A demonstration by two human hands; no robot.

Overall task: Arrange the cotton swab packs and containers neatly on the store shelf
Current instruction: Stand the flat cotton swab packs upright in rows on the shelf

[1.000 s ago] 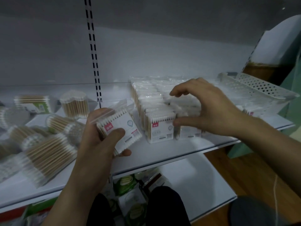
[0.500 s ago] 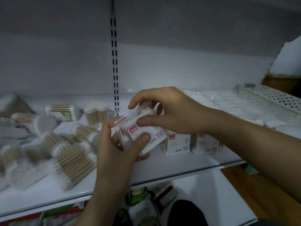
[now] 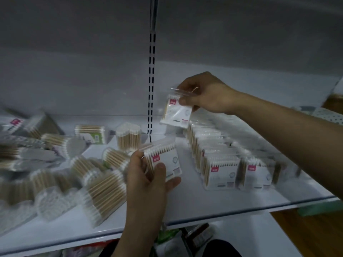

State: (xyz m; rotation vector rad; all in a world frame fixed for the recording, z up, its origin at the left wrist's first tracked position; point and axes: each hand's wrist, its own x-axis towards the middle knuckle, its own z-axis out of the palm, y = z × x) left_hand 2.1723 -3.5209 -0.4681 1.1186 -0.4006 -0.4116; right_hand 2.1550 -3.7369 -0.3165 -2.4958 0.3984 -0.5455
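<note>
Red tag on each white label, print too blurred to read. Pinched by its clear top edge in the right hand: upper pack, above the shelf. Gripped in the left hand, thumb across the face: lower pack, beside the standing rows.

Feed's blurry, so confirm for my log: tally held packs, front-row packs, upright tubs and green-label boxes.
Held packs: 2
Front-row packs: 2
Upright tubs: 1
Green-label boxes: 1
Total: 6
</note>
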